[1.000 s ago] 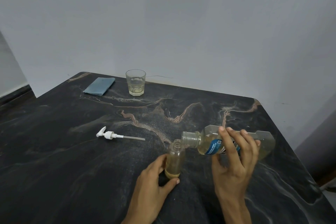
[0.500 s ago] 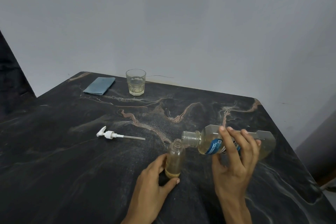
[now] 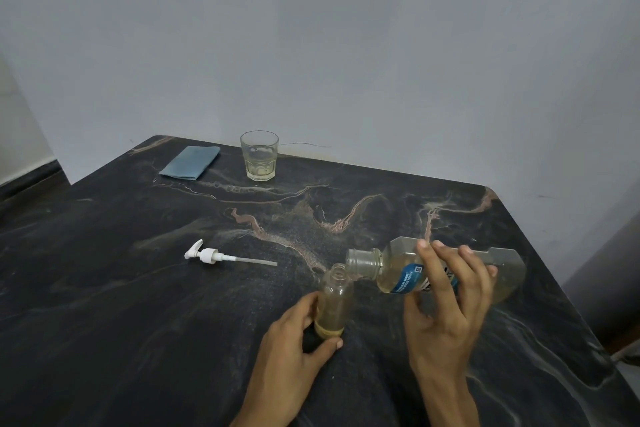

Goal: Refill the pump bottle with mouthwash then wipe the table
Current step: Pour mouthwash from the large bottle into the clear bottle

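Left hand grips small pump bottle upright on dark surface. Right hand grips mouthwash bottle, tipped on its side, mouth at the pump bottle's neck. Farther out: pump head lying flat; then folded blue cloth and glass near the wall.

Your right hand covers the middle of the mouthwash bottle, so most of its label is hidden and the print left showing is too small to read. Your left hand hides the lower left side of the pump bottle beside it. Both forearms run off the bottom edge.
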A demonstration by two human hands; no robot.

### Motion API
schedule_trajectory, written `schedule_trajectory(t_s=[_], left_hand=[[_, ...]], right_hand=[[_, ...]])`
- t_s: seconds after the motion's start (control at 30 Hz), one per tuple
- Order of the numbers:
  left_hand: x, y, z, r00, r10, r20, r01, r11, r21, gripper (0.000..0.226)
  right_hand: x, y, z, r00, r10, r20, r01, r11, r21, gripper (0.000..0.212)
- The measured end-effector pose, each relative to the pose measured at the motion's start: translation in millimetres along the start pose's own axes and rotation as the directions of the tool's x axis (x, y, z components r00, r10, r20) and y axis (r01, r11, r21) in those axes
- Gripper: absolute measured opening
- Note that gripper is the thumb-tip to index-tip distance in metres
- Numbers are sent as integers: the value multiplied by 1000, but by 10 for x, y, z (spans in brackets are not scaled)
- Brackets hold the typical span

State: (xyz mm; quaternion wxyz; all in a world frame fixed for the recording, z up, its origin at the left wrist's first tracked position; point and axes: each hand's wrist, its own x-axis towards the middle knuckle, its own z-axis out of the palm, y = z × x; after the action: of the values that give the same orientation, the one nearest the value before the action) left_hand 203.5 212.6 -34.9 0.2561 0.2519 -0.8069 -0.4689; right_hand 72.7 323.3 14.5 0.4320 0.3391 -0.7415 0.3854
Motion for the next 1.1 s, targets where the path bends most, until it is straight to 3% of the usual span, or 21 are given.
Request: schedule_trajectory(t_s=[1.1], left_hand=[[2,-1,7,1000,1,-7,-1,1000,-23,52]], right_hand=[[-9,23,5,1000,-9,2,9,1000,17,90]])
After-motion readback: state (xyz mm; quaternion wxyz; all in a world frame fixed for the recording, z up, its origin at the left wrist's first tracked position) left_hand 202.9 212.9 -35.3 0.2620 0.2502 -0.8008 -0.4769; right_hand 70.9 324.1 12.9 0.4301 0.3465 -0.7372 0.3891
